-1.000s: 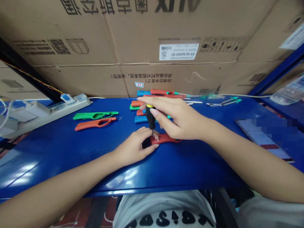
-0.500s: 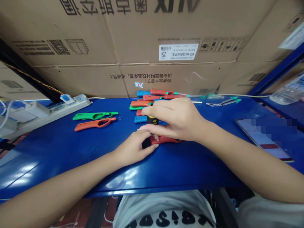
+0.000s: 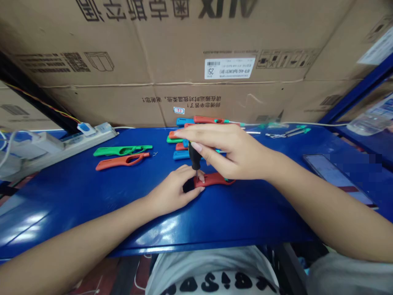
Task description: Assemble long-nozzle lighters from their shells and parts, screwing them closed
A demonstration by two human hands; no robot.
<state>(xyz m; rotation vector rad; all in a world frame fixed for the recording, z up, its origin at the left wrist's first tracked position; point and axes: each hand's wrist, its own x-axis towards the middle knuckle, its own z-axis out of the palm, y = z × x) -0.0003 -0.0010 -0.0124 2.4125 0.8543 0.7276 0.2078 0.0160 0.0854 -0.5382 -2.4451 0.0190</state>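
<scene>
A red stick lighter (image 3: pixel 215 179) lies flat on the blue table, and my left hand (image 3: pixel 173 188) grips its left end between thumb and fingers. A screwdriver with a black handle (image 3: pixel 194 159) stands nearly upright, its tip down on that end of the lighter. With thumb against the handle and fingers stretched over its top, my right hand (image 3: pixel 229 149) holds the screwdriver. Behind my right hand is a pile of red, blue and green lighters (image 3: pixel 181 155), partly hidden. To the left lie a green lighter shell (image 3: pixel 113 151) and an orange-red lighter shell (image 3: pixel 112 162).
A large cardboard box (image 3: pixel 123 102) walls off the back of the table. At left runs a white power strip (image 3: pixel 73 143) with plugs. On the right are a phone (image 3: pixel 331 176), small metal and green parts (image 3: pixel 288 133) and a clear plastic bottle (image 3: pixel 368 119).
My right hand's fingers have opened from a closed grasp and stretched out over the screwdriver, uncovering its handle and shaft. The left hand and the red lighter have stayed in place.
</scene>
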